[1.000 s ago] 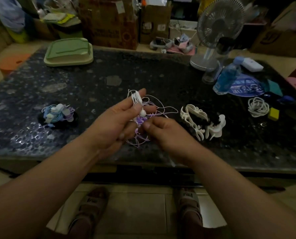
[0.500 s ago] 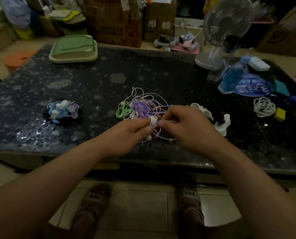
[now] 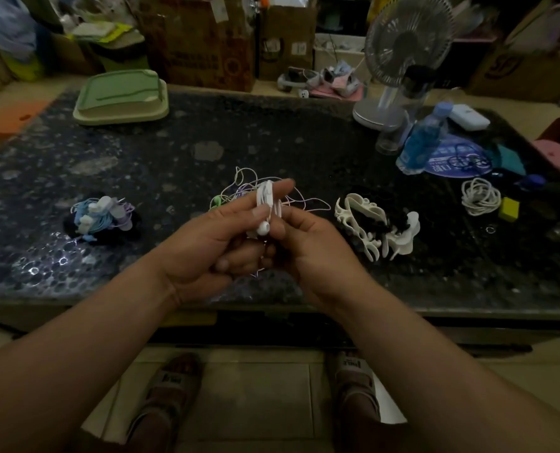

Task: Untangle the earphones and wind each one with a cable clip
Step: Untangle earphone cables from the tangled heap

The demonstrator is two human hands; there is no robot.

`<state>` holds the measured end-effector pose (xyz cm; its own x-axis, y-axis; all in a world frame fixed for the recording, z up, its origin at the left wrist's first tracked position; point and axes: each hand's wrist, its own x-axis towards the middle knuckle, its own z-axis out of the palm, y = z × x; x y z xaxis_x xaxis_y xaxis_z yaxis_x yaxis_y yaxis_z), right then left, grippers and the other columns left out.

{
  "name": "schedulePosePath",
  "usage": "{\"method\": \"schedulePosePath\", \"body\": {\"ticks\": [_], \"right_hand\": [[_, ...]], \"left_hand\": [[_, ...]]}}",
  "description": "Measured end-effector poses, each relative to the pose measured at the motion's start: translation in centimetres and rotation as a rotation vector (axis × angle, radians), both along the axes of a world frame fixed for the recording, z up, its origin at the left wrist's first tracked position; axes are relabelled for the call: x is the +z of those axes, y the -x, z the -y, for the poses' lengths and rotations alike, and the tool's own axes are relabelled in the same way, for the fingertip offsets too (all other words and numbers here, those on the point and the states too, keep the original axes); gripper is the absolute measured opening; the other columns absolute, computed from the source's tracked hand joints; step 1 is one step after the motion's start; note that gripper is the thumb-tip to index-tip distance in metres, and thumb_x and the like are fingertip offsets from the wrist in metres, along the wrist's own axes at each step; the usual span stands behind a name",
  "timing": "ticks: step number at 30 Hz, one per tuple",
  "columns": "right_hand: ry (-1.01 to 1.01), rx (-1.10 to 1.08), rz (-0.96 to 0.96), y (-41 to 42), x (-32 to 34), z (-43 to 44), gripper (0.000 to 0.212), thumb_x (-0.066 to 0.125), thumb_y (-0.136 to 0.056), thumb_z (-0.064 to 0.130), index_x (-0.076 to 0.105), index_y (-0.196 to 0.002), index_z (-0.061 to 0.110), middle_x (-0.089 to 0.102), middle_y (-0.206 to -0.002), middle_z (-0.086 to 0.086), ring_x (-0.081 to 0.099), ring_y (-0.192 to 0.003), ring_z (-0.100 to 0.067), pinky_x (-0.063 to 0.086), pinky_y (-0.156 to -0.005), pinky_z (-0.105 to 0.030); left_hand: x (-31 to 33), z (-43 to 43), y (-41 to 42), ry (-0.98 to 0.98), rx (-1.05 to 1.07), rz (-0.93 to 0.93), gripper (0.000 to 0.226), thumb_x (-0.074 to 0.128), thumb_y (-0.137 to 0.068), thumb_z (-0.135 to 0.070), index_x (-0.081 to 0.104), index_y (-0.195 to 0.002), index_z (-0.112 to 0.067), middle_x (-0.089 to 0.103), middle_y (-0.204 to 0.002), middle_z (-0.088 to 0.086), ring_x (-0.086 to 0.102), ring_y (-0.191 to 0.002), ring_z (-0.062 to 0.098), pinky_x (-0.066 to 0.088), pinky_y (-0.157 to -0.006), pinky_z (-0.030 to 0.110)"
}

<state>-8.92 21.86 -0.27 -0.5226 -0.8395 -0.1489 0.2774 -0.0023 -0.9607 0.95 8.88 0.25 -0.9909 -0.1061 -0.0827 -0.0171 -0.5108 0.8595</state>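
Two bare hands are meeting above the near edge of the dark speckled table (image 3: 272,138), and I am watching them through the head camera. The left hand (image 3: 206,243) is gripping a small white earphone coil (image 3: 265,196). Its thumb and forefinger are pinching the coil upright while the other fingers are curling in beneath. One white earbud (image 3: 263,227) is hanging out at the coil's six o'clock.

The right hand (image 3: 311,253) is coming in from three o'clock with curled fingers. It is pinching the cable of the same coil and touching the left hand.

At twelve o'clock from the hands, a loose tangle of earphones (image 3: 236,188) in purple, green and white is lying on the table. At nine o'clock, well apart, a bundle of wound earphones (image 3: 102,214) is sitting. At three o'clock I am seeing a pile of white cable clips (image 3: 360,214), and further out a coiled white cable (image 3: 480,196) beside a yellow block (image 3: 509,209).

Toward ten o'clock a green tray (image 3: 121,96) is resting at the far edge. Toward two o'clock a desk fan (image 3: 406,44) is standing behind a blue bottle (image 3: 425,138).
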Motion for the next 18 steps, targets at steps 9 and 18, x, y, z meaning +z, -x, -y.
{"method": "schedulePosePath", "body": {"ticks": [9,18], "right_hand": [[-0.140,-0.101,0.186,0.1,-1.0,-0.4,0.024,0.058,-0.101,0.001,0.076,-0.100,0.017,0.070,-0.073,0.002,0.061,-0.063,-0.007,0.054,-0.061,-0.022],[-0.208,-0.199,0.205,0.8,-1.2,-0.5,0.013,0.069,-0.094,0.002,0.075,-0.102,0.010,0.076,-0.082,-0.008,0.070,-0.064,-0.010,0.056,-0.057,-0.026]], "left_hand": [[-1.0,-1.7,0.8,0.429,0.304,0.114,0.041,0.046,-0.110,-0.017,0.055,-0.148,-0.030,0.075,-0.111,0.010,0.041,-0.041,0.001,0.035,-0.057,0.025],[-1.4,-1.3,0.8,0.911,0.345,0.159,0.039,0.054,-0.109,-0.021,0.058,-0.147,-0.027,0.077,-0.115,-0.013,0.070,-0.114,0.018,0.057,-0.100,0.034]]}}
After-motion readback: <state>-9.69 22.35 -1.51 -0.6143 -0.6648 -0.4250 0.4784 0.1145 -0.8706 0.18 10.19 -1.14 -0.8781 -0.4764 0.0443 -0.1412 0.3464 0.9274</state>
